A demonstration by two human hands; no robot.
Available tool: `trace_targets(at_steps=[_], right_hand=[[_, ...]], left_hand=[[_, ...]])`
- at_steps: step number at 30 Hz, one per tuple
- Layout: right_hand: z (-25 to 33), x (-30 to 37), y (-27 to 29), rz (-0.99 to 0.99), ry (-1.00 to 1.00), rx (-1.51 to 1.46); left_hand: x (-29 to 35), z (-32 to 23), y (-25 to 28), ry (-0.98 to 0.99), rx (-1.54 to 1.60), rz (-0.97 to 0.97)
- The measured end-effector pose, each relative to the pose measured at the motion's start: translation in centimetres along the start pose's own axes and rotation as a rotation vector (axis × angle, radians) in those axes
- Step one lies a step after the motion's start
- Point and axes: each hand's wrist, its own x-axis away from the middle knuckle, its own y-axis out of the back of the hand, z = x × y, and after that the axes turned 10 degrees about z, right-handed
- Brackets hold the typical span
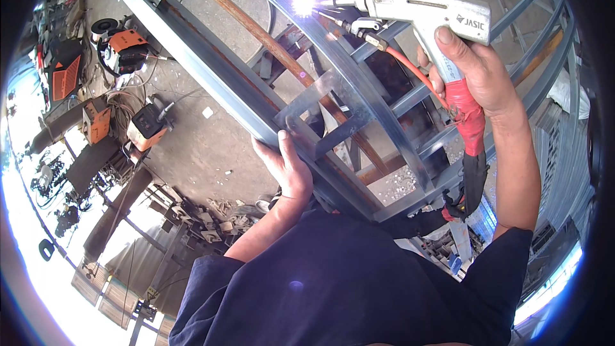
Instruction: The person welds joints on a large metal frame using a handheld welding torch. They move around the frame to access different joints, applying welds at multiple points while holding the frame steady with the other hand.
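Observation:
My right hand (477, 70) is wrapped around the grip of a white handheld welding gun (419, 8), its thumb along the side. Red tape covers the lower handle (466, 115), where a black cable sheath begins. A thin wire feeder (365, 33) with an orange hose runs beside the nozzle. Where the nozzle tip meets a curved steel tube (359, 74), a bright arc (304, 4) throws sparks and hides the joint. My left hand (288, 170) grips the near edge of a long straight steel beam (198, 70), thumb on top; its other fingers are partly hidden.
Crossbars and a rusty rod (246, 25) lie within the metal frame. On the floor to the left are an orange-black machine (125, 41), another orange unit (146, 127) with cables, and scattered scrap (198, 218). Stacked metal lengths (557, 147) lie on the right.

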Motion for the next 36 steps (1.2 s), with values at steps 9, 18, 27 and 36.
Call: trace_targets(at_steps=[9,18,27,36], right_hand=[[-0.4,0.3,0.1,-0.005,0.023,-0.047],[-0.4,1.1,0.1,-0.044,0.062,-0.097],[0.5,0.5,0.1,-0.057,0.086,-0.070],[0.1,-0.1,-0.3,-0.018,0.039,-0.014]], left_hand=[[-0.3,0.8,0.4,-0.035,-0.057,-0.006],[0.1,-0.6,-0.3,0.002,-0.017,0.014],[0.4,-1.6,-1.1,0.039,0.018,-0.005],[0.2,-0.7,-0.5,0.000,-0.029,-0.009]])
